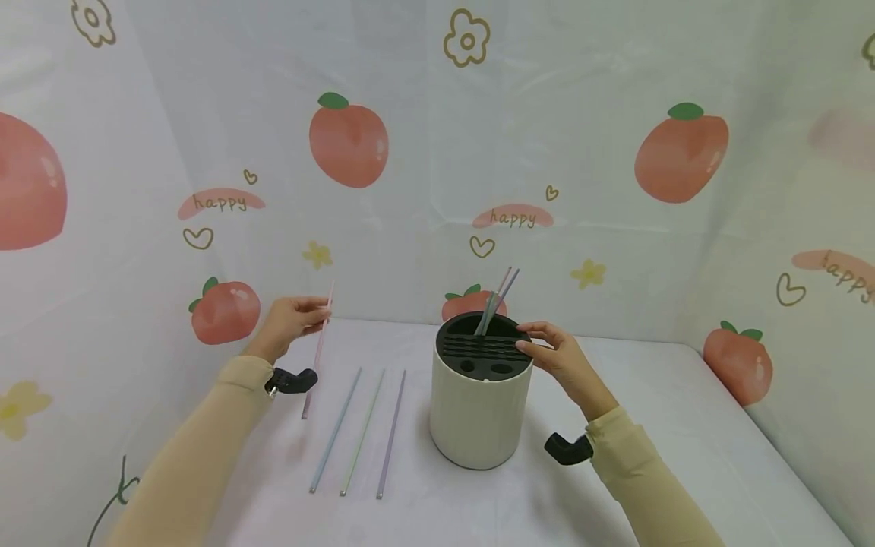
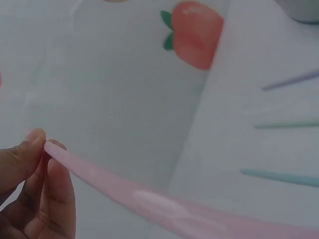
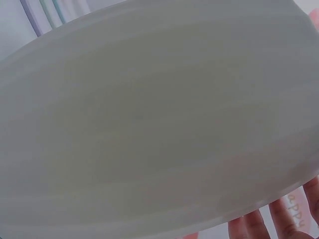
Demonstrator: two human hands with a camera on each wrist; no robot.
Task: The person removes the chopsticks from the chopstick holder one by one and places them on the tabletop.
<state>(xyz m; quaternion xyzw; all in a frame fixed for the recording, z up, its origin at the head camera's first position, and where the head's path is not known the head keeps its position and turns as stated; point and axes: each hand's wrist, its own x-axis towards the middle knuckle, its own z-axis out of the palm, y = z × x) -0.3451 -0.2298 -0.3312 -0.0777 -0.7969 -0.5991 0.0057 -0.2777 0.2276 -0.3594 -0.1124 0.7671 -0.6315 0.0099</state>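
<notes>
In the head view my left hand (image 1: 292,325) pinches a pink chopstick (image 1: 319,357) near its upper end and holds it slanted above the table. The left wrist view shows thumb and fingertips on the thin tip of this chopstick (image 2: 139,194). My right hand (image 1: 563,365) touches the right rim of a white round utensil holder (image 1: 478,418) with fairly straight fingers. Its black slotted top (image 1: 472,348) has several chopsticks (image 1: 494,308) standing in the back opening. In the right wrist view the holder's wall (image 3: 149,119) hides most of that hand.
Between my left hand and the holder, a blue chopstick (image 1: 335,431), a green chopstick (image 1: 362,433) and a purple chopstick (image 1: 392,433) lie side by side on the white table (image 1: 656,456). A printed cloth backdrop (image 1: 424,251) rises behind the table.
</notes>
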